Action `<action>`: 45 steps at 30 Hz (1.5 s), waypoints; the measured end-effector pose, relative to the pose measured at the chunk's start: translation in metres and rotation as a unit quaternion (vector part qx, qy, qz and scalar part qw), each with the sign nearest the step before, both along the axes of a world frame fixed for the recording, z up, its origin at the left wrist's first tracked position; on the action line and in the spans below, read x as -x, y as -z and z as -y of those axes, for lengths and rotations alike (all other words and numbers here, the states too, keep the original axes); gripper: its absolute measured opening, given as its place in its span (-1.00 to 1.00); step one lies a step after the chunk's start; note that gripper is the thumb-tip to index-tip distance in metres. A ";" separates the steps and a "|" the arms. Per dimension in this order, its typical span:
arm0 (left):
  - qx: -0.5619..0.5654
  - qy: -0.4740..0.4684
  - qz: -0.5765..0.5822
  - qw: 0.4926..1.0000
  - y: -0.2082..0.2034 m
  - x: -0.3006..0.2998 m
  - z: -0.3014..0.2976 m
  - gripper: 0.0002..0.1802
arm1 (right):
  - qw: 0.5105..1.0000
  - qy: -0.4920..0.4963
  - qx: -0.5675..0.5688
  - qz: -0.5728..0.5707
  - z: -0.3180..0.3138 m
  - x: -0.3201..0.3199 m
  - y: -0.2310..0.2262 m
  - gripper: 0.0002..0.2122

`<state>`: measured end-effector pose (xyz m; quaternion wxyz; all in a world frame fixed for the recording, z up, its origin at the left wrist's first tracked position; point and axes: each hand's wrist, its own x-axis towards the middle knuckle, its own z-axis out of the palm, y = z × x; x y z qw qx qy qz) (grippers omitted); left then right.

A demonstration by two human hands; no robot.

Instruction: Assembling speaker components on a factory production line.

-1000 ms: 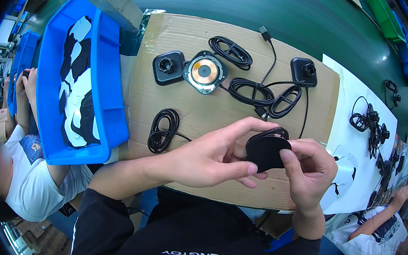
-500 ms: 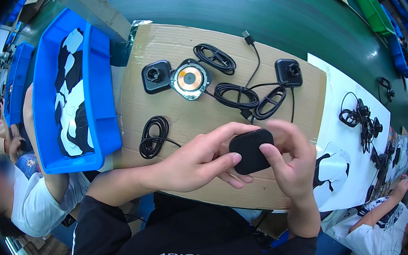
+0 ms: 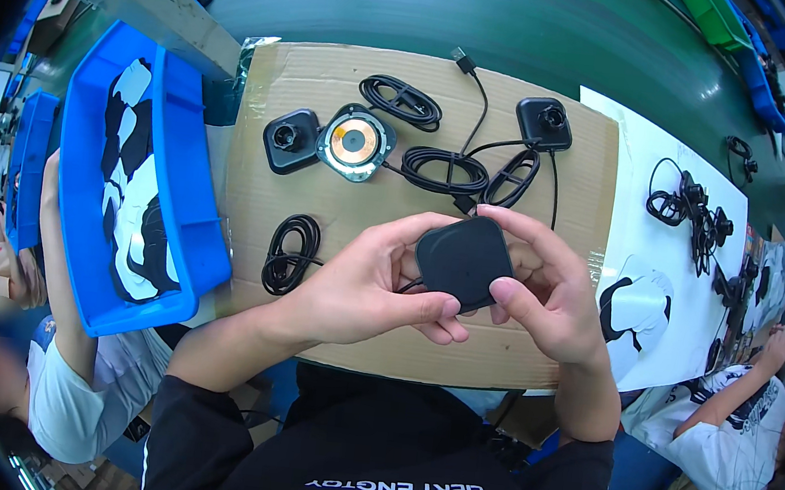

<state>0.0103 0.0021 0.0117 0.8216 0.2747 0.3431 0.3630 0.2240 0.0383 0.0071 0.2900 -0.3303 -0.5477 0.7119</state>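
Over the near middle of the cardboard, a flat black rounded-square pad [image 3: 464, 257] is tilted up between my two hands. My left hand [image 3: 372, 276] closes on its left side, thumb along the lower edge. The right hand [image 3: 551, 286] grips the opposite side, thumb on the lower right corner and fingers around the far edge. A thin dark cable shows beside the left thumb; the pad's underside is hidden. Beyond lie a round unit with a copper-coloured coil [image 3: 356, 142], a black square base with a knob-like stem [image 3: 291, 141] and a similar base [image 3: 545, 123].
Coiled black cables [image 3: 292, 254] lie on the cardboard sheet [image 3: 254, 197]. A blue bin [image 3: 77, 241] with black and white cut pieces stands left. White sheeting [image 3: 690, 324] on the right bears cut pieces [image 3: 635, 312] and tangled cabled parts [image 3: 695, 219]. Other people sit on both sides.
My right hand's fingers, lifted and blurred before, now rest around the pad's far right edge. The pad has shifted slightly left and away from me. The whole view has shifted slightly.
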 end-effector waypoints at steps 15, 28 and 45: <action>-0.198 0.048 -0.112 0.973 0.004 -0.002 0.014 -0.43 | 0.976 0.021 -0.201 0.075 0.012 -0.020 -0.010 -0.64; -0.470 -0.039 -0.690 0.549 -0.012 -0.075 -0.103 -0.53 | 0.600 0.800 -0.001 -0.011 0.440 -0.240 0.058 -0.63; -0.490 0.221 -0.682 0.496 0.001 -0.100 -0.179 -0.65 | 0.438 0.808 0.248 0.305 0.583 -0.298 0.288 -0.58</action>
